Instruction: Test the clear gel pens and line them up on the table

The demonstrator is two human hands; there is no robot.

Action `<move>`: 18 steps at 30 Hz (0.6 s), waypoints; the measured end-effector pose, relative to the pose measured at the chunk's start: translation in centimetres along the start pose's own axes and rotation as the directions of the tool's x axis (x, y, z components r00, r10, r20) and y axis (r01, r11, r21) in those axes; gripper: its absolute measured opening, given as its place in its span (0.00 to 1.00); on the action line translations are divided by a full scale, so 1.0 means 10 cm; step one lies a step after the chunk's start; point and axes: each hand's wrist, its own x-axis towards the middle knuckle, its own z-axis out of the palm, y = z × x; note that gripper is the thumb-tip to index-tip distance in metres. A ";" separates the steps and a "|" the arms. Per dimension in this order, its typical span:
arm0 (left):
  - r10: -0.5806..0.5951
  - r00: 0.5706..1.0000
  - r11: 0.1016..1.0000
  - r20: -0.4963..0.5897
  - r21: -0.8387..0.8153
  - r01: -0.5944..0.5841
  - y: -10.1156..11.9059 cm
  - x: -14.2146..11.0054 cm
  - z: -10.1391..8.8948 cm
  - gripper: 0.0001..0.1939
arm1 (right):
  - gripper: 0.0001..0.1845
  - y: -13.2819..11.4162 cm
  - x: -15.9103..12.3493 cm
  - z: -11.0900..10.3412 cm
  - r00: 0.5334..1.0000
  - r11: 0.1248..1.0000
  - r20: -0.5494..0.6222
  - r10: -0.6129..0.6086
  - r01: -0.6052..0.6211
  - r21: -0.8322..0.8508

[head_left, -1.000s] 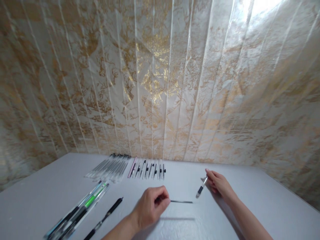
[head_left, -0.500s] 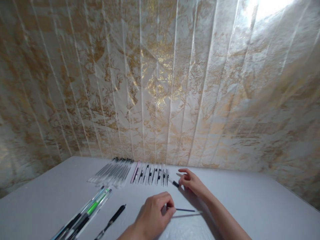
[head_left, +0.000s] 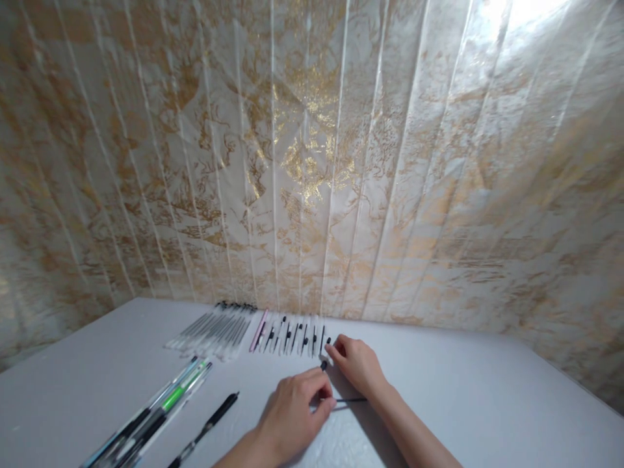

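Observation:
My left hand (head_left: 295,415) rests on the white table (head_left: 487,403) with its fingers curled, pinching the end of a thin black refill (head_left: 351,400) that lies flat and points right. My right hand (head_left: 355,364) reaches across above it to the right end of a row of clear pen parts with black tips (head_left: 292,335). Its fingers are closed on a clear pen piece with a black tip (head_left: 325,354), set down beside the last piece of the row.
A bundle of clear refills (head_left: 214,328) lies left of the row. Several pens, one green (head_left: 160,409), lie at the front left, with a single black pen (head_left: 207,428) beside them. A shiny gold-patterned sheet (head_left: 312,162) hangs behind the table.
My right hand carried the clear pen piece from the right of the table leftwards to the end of the row. My left hand kept hold of the refill.

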 end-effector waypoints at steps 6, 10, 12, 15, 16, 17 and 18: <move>0.009 1.000 1.000 0.024 0.023 -0.009 0.00 -0.01 0.00 0.04 | 0.14 -0.03 -0.01 -0.02 0.995 0.987 0.039 0.095 -0.089 -0.136; -0.015 0.999 0.999 0.041 0.039 0.013 0.02 -0.01 -0.03 0.04 | 0.14 0.04 0.05 -0.05 0.990 0.977 0.051 0.133 -0.123 -0.175; -0.022 0.999 0.999 0.044 0.042 0.020 0.03 -0.01 -0.04 0.04 | 0.15 0.07 0.12 -0.06 0.990 0.975 0.049 0.131 -0.120 -0.184; -0.021 0.999 0.999 0.044 0.036 0.019 0.03 -0.01 -0.04 0.04 | 0.16 0.07 0.24 -0.06 0.992 0.976 0.055 0.111 -0.098 -0.196; -0.022 0.999 0.999 0.043 0.035 0.020 0.03 -0.01 -0.04 0.04 | 0.15 0.06 0.28 -0.05 0.993 0.976 0.059 0.104 -0.090 -0.199; -0.022 0.999 0.999 0.044 0.036 0.020 0.03 -0.01 -0.04 0.04 | 0.15 0.05 0.31 -0.03 0.993 0.976 0.062 0.098 -0.084 -0.202; -0.022 0.999 0.999 0.045 0.037 0.020 0.02 -0.01 -0.03 0.04 | 0.15 0.03 0.34 -0.01 0.994 0.976 0.063 0.093 -0.079 -0.205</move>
